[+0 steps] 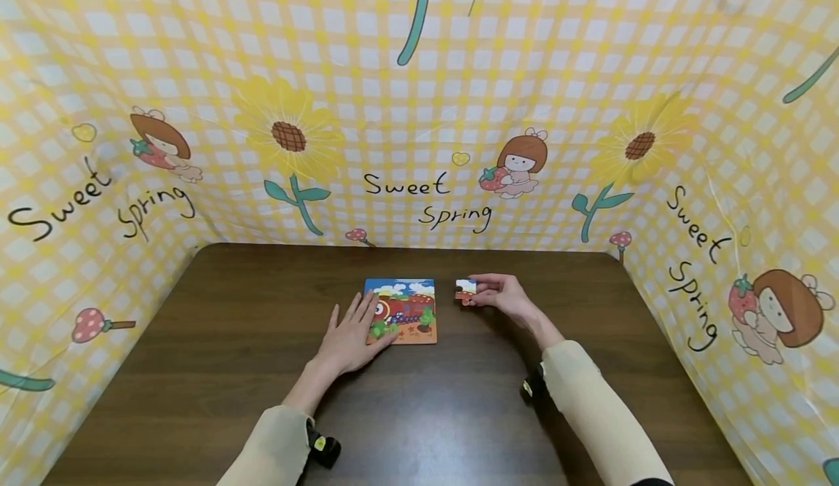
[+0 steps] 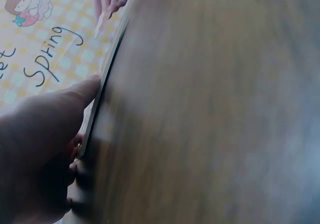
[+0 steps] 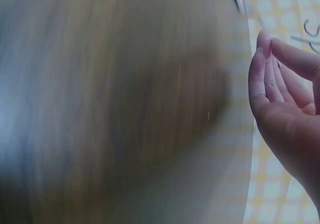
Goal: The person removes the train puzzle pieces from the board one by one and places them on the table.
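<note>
A square jigsaw puzzle (image 1: 414, 318) with a colourful train picture lies flat on the table. My left hand (image 1: 350, 340) rests on its left side, fingers stretched over the picture and thumb along the near edge. In the left wrist view, the puzzle's thin edge (image 2: 106, 78) runs beside the thumb. To the right of the puzzle, my right hand (image 1: 507, 298) pinches a small puzzle piece (image 1: 466, 288) between thumb and fingers. Blue, white and red show on the piece, which is apart from the puzzle. The fingers hide the piece in the right wrist view.
The brown wooden table (image 1: 419, 413) extends around the puzzle. A yellow checked cloth (image 1: 406, 122) with flowers and cartoon figures hangs as walls at the back and both sides. Each wrist bears a small black camera (image 1: 324, 449).
</note>
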### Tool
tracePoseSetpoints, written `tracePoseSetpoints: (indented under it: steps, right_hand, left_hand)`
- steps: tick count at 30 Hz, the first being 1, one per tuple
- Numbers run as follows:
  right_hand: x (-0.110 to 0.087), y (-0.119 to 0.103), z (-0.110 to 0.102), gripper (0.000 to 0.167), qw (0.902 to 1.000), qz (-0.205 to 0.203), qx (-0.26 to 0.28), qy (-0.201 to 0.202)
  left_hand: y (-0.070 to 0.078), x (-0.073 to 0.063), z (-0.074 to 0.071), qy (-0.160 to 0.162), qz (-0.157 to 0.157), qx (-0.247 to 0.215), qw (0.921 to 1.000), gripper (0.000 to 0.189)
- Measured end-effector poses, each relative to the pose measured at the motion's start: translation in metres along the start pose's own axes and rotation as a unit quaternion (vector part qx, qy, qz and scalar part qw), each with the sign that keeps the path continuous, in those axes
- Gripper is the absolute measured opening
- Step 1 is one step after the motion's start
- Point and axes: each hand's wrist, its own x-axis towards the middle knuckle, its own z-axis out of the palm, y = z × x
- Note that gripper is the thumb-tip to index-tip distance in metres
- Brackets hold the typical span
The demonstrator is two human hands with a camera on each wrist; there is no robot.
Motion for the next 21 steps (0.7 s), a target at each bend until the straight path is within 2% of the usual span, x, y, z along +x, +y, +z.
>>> tracePoseSetpoints:
  steps: [9,16,21]
  right_hand:
    - [-0.015,0.007,-0.034,0.054,0.9998,0.015,-0.012,0.006]
    - [-0.021,0.011,-0.049,0.055,0.9994,0.027,-0.016,0.015]
    - [-0.023,0.013,-0.056,0.056,0.9993,0.027,-0.02,0.015]
  left_hand:
    - [-0.004,-0.003,-0.007,-0.011,-0.002,0.005,0.9999,0.096]
    - [-0.015,0.0,-0.001,-0.003,0.007,-0.015,0.9999,0.1]
    - [-0.015,-0.003,-0.004,0.002,0.016,-0.026,0.9995,0.102]
